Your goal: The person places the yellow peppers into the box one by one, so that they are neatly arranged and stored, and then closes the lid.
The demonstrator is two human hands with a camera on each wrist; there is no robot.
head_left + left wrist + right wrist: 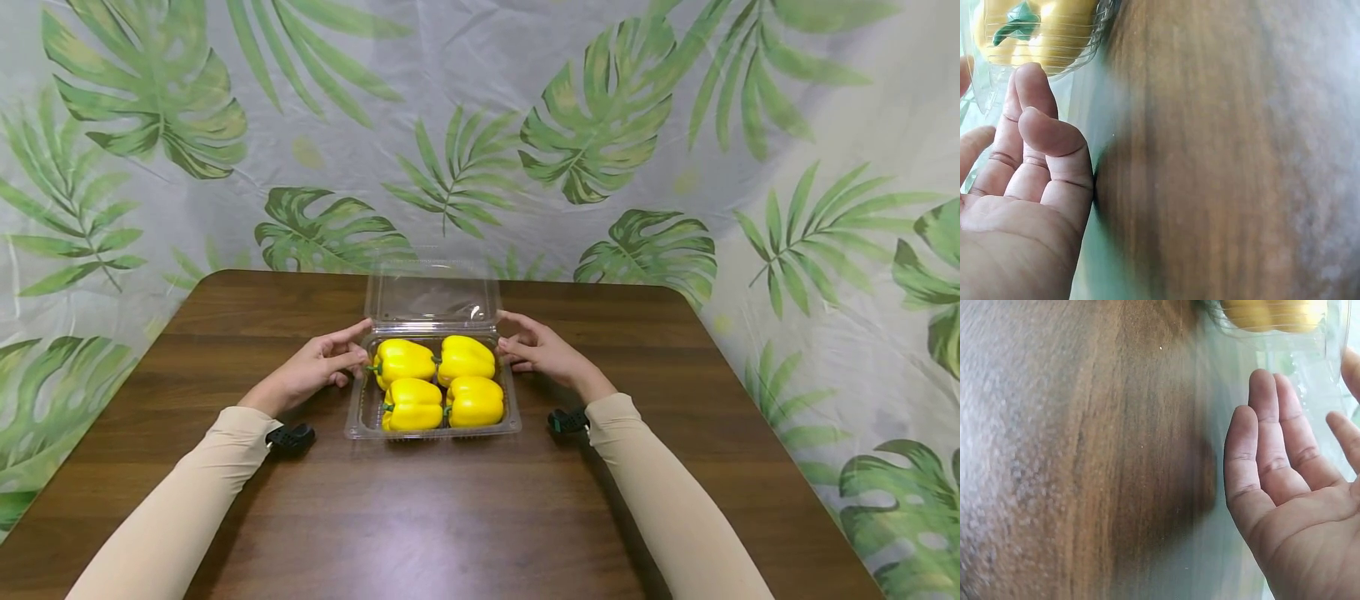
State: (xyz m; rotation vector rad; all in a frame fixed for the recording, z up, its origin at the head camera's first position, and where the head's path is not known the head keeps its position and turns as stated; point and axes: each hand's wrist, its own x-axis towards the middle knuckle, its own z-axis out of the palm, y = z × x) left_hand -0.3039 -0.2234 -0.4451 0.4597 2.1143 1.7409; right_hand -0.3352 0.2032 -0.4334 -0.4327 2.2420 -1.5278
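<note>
A clear plastic clamshell box (357, 419) stands on the table with its lid (431, 298) raised at the back. Inside its base lie several yellow bell peppers (474, 402) with green stems, set in two rows. At the box's left side is my left hand (315, 367), index finger reaching to the hinge corner and thumb by the rim. My right hand (547, 354) mirrors it on the right side, its index finger near the other hinge corner. In the right wrist view, several fingers (1262, 431) extend loosely below the box wall. Exact fingertip contact is hard to tell.
The brown wooden table (450, 517) extends around the box, its back edge close behind the lid. Beyond hangs a pale cloth (480, 100) printed with green leaves. Black straps with small devices (291, 438) sit at both wrists.
</note>
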